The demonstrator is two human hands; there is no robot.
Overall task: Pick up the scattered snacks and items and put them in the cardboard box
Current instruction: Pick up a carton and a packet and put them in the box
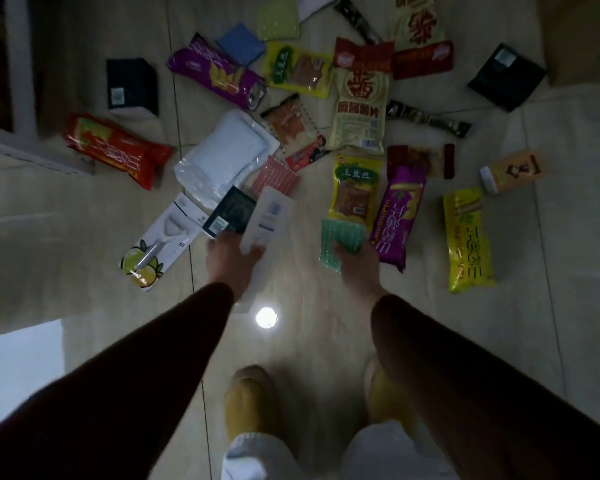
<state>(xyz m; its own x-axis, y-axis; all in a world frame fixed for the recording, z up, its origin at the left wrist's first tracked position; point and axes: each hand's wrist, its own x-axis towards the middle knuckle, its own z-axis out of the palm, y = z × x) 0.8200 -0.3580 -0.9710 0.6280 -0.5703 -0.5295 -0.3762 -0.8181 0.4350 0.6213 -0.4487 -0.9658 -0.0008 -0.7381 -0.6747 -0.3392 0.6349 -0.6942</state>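
The left hand point(231, 258) is closed around the lower part of a long white packet point(265, 225), thumb across its face, with the packet's printed end pointing away from the person. The right hand point(355, 263) grips a green bubble-textured pouch point(340, 242), fingers curled over its near edge.

Just beside the left hand lie a dark green booklet-like pack point(231, 211) and a carded peeler point(163, 242) with fruit printed on its backing. Beyond them a large clear bag with white contents point(222, 154) overlaps a pink striped packet point(274, 176). Next to the right hand sit a yellow-green snack packet point(354, 188) and a purple biscuit pack point(397, 216), nearly touching the pouch. Farther right are a yellow biscuit pack point(466, 240) and a small bottle point(511, 169) on its side.

More wrappers crowd the tiled floor point(309, 341) farther out: a red pack point(115, 148) on the left, a second purple pack point(215, 71), a tall cream bag point(359, 109), two dark boxes point(130, 84). The cardboard box point(582, 39) stands at the upper right corner, well apart from both hands, with the scattered packets lying between. Yellow slippers point(250, 400) show below.
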